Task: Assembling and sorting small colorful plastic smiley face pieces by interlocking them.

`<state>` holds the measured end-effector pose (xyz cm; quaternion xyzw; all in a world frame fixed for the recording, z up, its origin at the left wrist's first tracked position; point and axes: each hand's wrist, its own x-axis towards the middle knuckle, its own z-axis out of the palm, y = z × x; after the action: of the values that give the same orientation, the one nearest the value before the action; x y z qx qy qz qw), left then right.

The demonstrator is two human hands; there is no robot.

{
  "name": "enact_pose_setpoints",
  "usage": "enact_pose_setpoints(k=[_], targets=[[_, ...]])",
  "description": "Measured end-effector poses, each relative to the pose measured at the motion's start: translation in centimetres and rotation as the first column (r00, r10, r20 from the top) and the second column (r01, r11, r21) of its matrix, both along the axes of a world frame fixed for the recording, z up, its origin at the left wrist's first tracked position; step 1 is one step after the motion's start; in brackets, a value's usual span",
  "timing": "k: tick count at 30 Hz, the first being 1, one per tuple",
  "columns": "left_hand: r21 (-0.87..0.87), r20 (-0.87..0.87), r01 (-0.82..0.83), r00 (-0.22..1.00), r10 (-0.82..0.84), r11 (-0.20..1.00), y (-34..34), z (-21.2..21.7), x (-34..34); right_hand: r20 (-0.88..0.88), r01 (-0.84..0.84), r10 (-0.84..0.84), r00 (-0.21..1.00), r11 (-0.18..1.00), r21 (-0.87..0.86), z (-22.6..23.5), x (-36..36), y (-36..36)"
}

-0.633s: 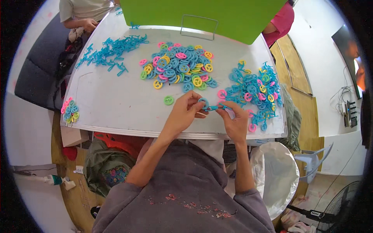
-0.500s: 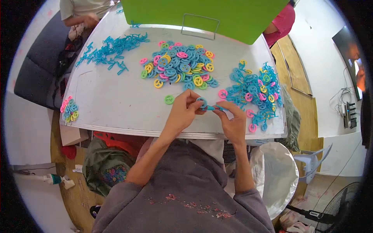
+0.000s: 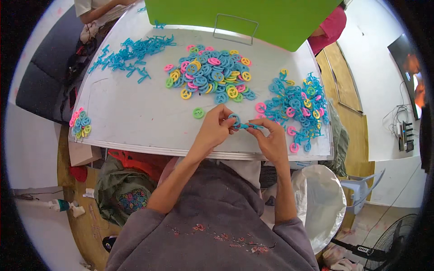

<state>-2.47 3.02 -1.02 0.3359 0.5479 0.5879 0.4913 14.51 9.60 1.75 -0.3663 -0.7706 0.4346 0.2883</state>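
Observation:
Close to the table's near edge, my left hand point(image 3: 215, 129) pinches a small blue plastic wheel point(image 3: 233, 119). My right hand point(image 3: 273, 143) grips a slim teal plastic stem point(image 3: 255, 126) between thumb and fingers. The stem's near end meets the wheel's rim; whether they are joined cannot be made out. Beyond my hands lies a mixed heap of spoked wheels point(image 3: 212, 72) in blue, pink, yellow and green. A single green wheel point(image 3: 198, 113) sits beside my left hand. On the right, a pile of teal stems with wheels point(image 3: 298, 106) spreads beside my right hand.
Loose teal stems point(image 3: 133, 54) lie at the far left of the white table point(image 3: 135, 108). A few wheels point(image 3: 81, 124) cluster at its left edge. A green board point(image 3: 244, 18) stands across the back. Below are a wheel-filled bag point(image 3: 108, 189) and a silver bag point(image 3: 326, 205).
My hands keep the same hold on the wheel and stem, with the fingers shifting only slightly. At the upper left, another person's hand has moved up and right. The whole view has shifted a little.

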Motion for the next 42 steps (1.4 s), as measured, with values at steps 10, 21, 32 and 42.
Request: enact_pose_setpoints(k=[10,21,32,42], targets=[[-0.024,-0.157,-0.004,0.988,0.000,1.000,0.1,2.7,0.1,-0.181,0.027,-0.083,0.980,0.956,-0.292,-2.1,-0.1,0.7],[0.207,-0.210,-0.261,0.929,0.304,0.943,-0.9,0.9,1.9,-0.230,0.057,-0.141,0.963,0.939,-0.338,-1.4,-1.9,-1.0],[0.375,-0.336,-0.348,0.813,0.475,0.859,-1.6,0.8,2.4,-0.374,-0.128,-0.256,0.891,0.649,-0.750,-3.1,-2.7,-1.6],[0.423,-0.520,-0.293,0.697,0.495,0.857,-1.7,1.6,2.4,-0.424,-0.209,-0.349,0.836,0.512,-0.833,-2.5,-2.7,-1.7]])
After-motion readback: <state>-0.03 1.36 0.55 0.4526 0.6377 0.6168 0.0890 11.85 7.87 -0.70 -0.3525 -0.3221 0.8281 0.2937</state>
